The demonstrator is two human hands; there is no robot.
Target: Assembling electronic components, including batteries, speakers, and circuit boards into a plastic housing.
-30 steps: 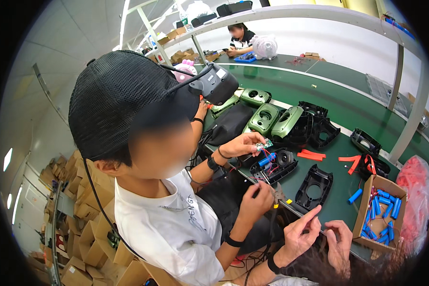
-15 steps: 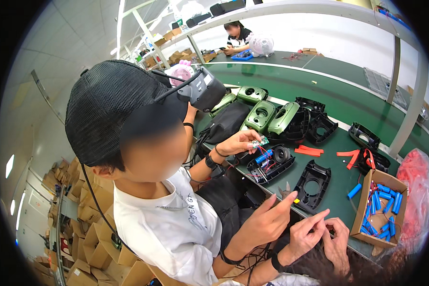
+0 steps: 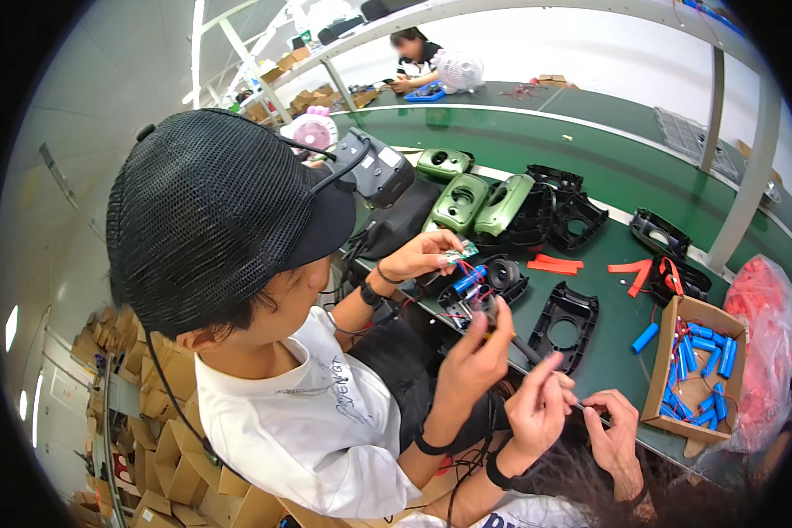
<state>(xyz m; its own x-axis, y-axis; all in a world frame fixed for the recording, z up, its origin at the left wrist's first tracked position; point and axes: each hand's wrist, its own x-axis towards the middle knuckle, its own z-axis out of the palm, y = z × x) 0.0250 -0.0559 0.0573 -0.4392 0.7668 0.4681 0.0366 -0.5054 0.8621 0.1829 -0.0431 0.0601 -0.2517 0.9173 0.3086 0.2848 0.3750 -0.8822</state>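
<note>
head view: left hand point(image 3: 537, 407) and right hand point(image 3: 613, 422) raised (fingertips pinched) — close together.

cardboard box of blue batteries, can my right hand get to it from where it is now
Probably yes. The cardboard box sits open-topped just to the right of your right hand, with only bare green table between them and nothing covering the batteries.

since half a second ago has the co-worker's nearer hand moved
Yes: the co-worker's nearer hand has drawn back from the black shell toward the open housing, up the picture.
</note>
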